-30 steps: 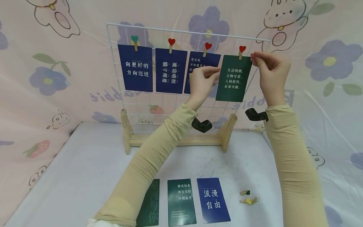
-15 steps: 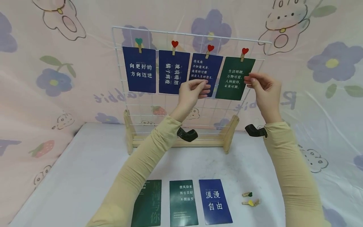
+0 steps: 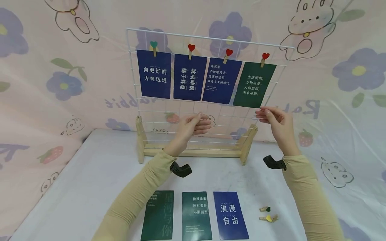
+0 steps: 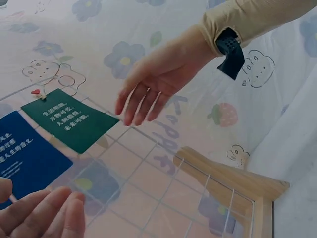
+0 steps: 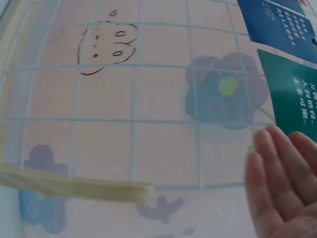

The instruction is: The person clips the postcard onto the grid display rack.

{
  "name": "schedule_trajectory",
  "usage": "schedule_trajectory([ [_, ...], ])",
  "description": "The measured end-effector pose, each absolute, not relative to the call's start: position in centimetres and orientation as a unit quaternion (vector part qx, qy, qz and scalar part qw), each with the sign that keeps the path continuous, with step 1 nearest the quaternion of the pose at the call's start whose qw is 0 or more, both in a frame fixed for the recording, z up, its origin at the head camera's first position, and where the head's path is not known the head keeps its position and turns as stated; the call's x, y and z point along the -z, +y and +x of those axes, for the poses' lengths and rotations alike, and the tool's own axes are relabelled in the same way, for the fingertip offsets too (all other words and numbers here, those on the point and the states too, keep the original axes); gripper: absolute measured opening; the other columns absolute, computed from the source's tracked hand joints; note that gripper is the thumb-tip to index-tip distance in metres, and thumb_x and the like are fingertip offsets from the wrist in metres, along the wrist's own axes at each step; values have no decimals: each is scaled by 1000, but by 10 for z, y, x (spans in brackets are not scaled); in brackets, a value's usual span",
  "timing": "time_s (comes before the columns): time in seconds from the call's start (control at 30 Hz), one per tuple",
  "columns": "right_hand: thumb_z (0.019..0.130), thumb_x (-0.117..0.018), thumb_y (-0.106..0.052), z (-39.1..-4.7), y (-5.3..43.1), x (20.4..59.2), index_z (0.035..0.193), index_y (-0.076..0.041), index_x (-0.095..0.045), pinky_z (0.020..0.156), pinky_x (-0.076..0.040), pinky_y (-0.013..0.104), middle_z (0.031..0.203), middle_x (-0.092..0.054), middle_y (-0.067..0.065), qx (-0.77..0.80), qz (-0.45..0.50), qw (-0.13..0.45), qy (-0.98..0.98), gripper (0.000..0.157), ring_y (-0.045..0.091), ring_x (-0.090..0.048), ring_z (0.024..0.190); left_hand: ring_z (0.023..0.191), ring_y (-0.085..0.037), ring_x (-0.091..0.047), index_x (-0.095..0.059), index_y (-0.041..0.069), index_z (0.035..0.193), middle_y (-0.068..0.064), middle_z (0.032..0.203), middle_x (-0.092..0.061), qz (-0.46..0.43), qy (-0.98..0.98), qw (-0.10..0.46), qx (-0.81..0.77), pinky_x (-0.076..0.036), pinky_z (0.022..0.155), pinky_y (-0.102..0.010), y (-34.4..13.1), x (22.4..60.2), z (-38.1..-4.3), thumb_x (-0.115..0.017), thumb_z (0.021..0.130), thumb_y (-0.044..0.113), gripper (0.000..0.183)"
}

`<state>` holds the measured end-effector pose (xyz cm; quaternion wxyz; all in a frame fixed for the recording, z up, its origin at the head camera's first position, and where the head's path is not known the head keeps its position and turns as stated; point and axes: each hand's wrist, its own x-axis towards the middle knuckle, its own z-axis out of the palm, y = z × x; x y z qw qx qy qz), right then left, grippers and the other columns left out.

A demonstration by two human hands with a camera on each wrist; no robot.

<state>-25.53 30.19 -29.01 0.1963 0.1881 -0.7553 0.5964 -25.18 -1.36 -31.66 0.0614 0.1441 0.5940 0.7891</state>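
A green card [image 3: 254,83] with white writing hangs at the right end of the white wire grid [image 3: 193,110], under a wooden clip with a red heart [image 3: 265,56]. To its left a dark blue card [image 3: 221,80] and further blue cards hang in a row, each from a heart clip. My left hand [image 3: 190,129] is below the blue cards, fingers extended and holding nothing. Just under the green card's lower right corner is my right hand [image 3: 278,125], its fingers fairly straight; in the left wrist view the right hand [image 4: 158,74] holds no card. Contact with the grid cannot be told.
Wooden feet [image 3: 248,144] support the grid at the back of the white table [image 3: 99,187]. Two green cards and a blue card [image 3: 230,216] lie flat in front. Small heart clips [image 3: 268,218] are to their right. A patterned cloth [image 3: 319,83] hangs behind.
Both hands have moved down from the green card, the left one also leftward. The right fingers have let go of its edge, and the card hangs from its clip.
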Motion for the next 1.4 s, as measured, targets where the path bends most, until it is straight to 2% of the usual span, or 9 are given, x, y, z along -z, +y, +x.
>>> schedule_trajectory([
  [0.2,105,-38,-24,-235,313,318,130,5,-53,83,-53,26,117,-61,25,-552,210,127,-797,41,25,-63,101,104,-30,-64,-59,-3,124,-24,116,-63,143,610,90,-774,-52,89,-36,-51,336,-237,-43,103,34,45],
  [0.4,107,-31,-27,-214,320,352,135,8,-44,86,-51,24,122,-56,28,-520,189,61,-831,47,22,-62,106,118,-34,-54,-51,0,133,-22,129,-56,136,607,143,-770,-47,96,-38,-92,361,-218,-39,104,38,50],
  [0.53,107,-30,-25,-205,326,368,136,9,-42,87,-51,24,124,-56,29,-516,185,43,-835,46,24,-62,107,122,-38,-49,-48,-2,136,-26,133,-51,123,597,166,-775,-45,98,-41,-113,376,-205,-41,104,36,51],
  [0.73,107,-30,-27,-197,334,380,137,3,-45,86,-50,22,123,-57,27,-511,173,43,-841,45,20,-62,107,122,-33,-52,-46,0,138,-20,134,-53,102,605,190,-767,-45,98,-42,-135,393,-192,-43,103,38,52],
  [0.87,107,-29,-30,-190,339,386,137,2,-45,87,-50,21,125,-57,25,-503,156,26,-849,46,17,-61,108,124,-35,-49,-43,2,140,-20,137,-49,77,621,208,-752,-45,99,-40,-148,406,-181,-44,102,36,51],
  [1.13,107,-31,-29,-163,348,408,136,5,-44,86,-51,24,124,-57,26,-515,126,-15,-848,47,18,-61,109,120,-34,-52,-44,1,139,-21,135,-51,18,705,195,-682,-46,98,-40,-162,434,-157,-54,98,38,57],
  [1.4,105,-38,-32,-135,360,432,136,6,-44,84,-51,24,123,-59,23,-502,54,-76,-860,49,14,-62,106,117,-34,-54,-44,-5,138,-23,131,-53,-10,719,185,-669,-47,96,-41,-175,447,-145,-54,98,39,60],
])
